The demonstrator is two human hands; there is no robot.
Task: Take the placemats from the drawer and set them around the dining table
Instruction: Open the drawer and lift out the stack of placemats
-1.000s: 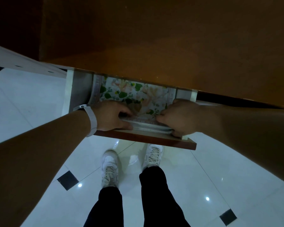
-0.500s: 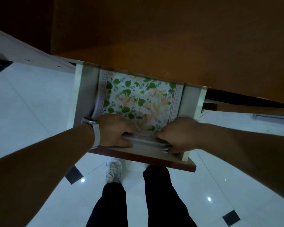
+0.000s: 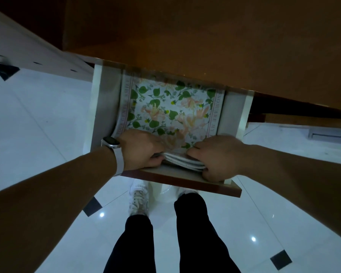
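A stack of floral placemats [image 3: 171, 109], white with green leaves and peach flowers, lies in the pulled-out drawer [image 3: 100, 99] under the brown dining table [image 3: 205, 36]. My left hand [image 3: 140, 148], with a watch on the wrist, grips the stack's near left edge. My right hand [image 3: 217, 156] grips the near right edge, fingers curled under the layered white edges. The far end of the placemats is hidden beneath the tabletop.
The drawer's wooden front [image 3: 185, 180] juts toward my legs. Below are my white shoes [image 3: 139, 198] and dark trousers on a glossy white tiled floor [image 3: 37, 119] with small black diamond insets. A white cabinet edge [image 3: 28, 54] runs at upper left.
The drawer has slid farther out from under the table, showing more of the floral placemats. Both hands keep their grip on the stack's near edge.
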